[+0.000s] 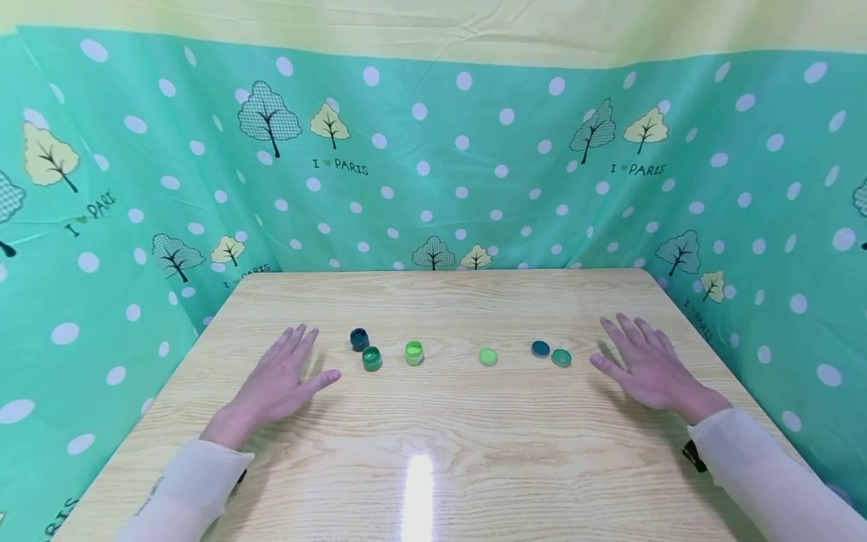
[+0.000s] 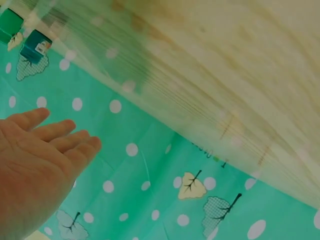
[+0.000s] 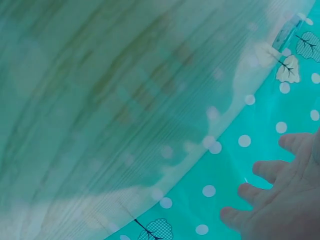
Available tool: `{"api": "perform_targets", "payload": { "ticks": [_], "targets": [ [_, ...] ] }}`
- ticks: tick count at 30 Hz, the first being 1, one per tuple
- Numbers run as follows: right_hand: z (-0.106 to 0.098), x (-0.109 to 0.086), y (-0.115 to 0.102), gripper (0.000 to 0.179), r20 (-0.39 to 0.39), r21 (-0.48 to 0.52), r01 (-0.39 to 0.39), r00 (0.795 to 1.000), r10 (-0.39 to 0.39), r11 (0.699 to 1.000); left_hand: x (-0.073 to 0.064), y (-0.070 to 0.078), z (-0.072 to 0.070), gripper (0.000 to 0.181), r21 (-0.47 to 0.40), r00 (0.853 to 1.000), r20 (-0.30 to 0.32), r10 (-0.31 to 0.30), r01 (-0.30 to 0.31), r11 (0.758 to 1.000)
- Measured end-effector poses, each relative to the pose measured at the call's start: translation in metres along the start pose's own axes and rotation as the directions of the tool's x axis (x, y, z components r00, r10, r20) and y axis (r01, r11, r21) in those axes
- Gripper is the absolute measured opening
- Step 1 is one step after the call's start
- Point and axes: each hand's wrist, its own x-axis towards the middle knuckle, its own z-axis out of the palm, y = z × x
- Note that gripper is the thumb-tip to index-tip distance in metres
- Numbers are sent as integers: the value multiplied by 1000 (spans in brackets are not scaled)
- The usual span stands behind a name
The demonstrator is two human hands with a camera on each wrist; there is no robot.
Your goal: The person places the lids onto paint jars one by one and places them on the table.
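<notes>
My left hand (image 1: 274, 385) is spread with straight fingers and holds nothing, left of three small uncapped paint pots. Nearest to it are a dark blue pot (image 1: 360, 340) and a green pot (image 1: 372, 359), set close together. A light green pot (image 1: 415, 354) stands a little to their right. On the other side, my right hand (image 1: 648, 369) is likewise spread and holds nothing. Left of its thumb lie a green lid (image 1: 561, 358) and a dark blue lid (image 1: 540, 349), side by side. A light green lid (image 1: 488, 357) lies nearer the middle.
A pale wood-grain table (image 1: 515, 444) bears the pots and lids, with a bright light reflection near its front. Green dotted cloth (image 1: 433, 203) printed with trees hangs behind the table and along both sides.
</notes>
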Motion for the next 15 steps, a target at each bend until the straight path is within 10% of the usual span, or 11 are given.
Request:
{"api": "perform_targets", "payload": {
  "ticks": [15],
  "targets": [
    [0, 1, -9, 79, -16, -1, 28, 999, -28, 1000, 2, 8, 5, 104, -55, 1000, -9, -17, 17, 998]
  ]
}}
